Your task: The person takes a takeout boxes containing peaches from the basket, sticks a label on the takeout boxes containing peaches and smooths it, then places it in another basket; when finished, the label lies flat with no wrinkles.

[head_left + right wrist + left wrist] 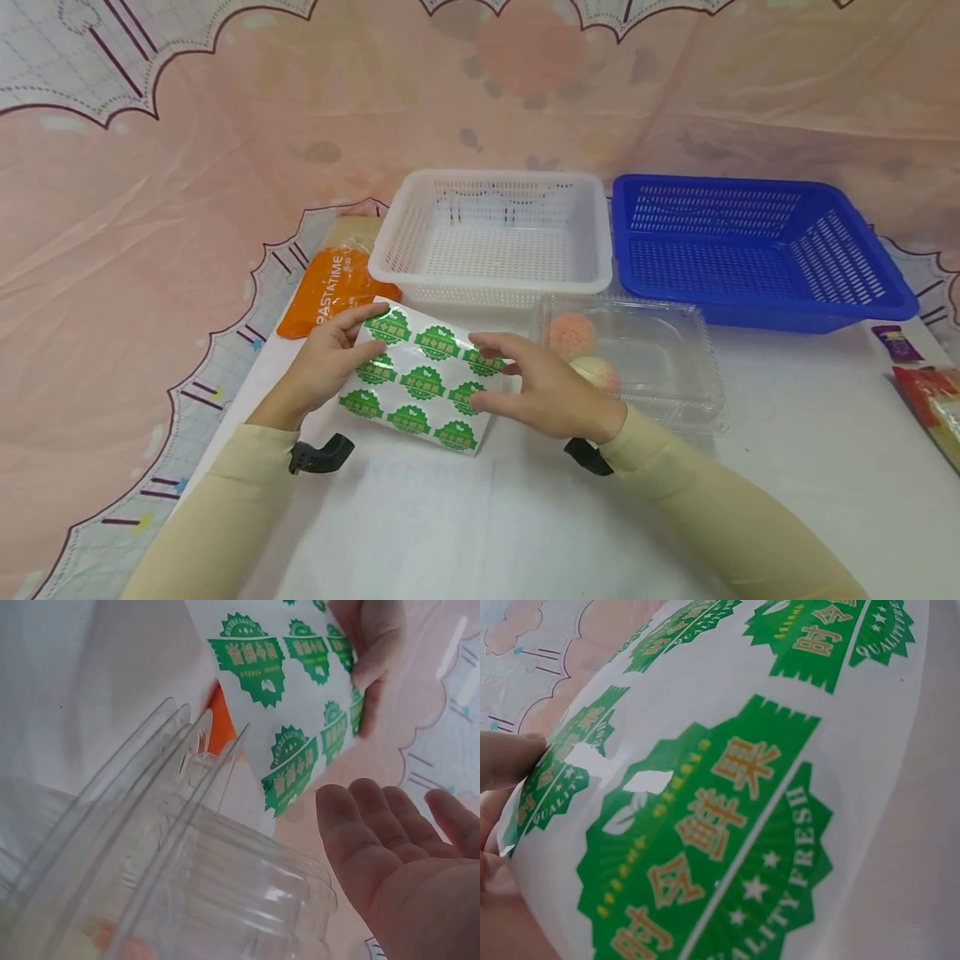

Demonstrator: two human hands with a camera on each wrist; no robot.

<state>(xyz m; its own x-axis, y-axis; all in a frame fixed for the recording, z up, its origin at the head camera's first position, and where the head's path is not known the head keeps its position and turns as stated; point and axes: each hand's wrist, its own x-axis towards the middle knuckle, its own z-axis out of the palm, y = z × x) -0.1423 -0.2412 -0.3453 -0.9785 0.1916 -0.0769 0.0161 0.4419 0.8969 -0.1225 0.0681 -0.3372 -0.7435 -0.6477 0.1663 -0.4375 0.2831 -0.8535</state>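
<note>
A sheet of green round stickers [422, 382] is held tilted above the white table, its left edge pinched between the thumb and fingers of my left hand [327, 364]. In the left wrist view the sticker sheet [705, 825] fills most of the picture and bends slightly. My right hand [551, 387] hovers at the sheet's right side, thumb and fingers spread. Seen from the right wrist, this hand [412, 855] has extended fingers and nothing in its palm. Close behind it stands a clear plastic container [652, 354], with a pink fruit-like ball [572, 335] and a paler one [592, 373] showing.
A white basket [491, 287] stands behind the sheet, beside a blue basket [757, 308]. An orange PASTATIME packet [330, 283] lies at the white basket's left. Toward the right edge are a small purple packet [896, 343] and a red packet [926, 400].
</note>
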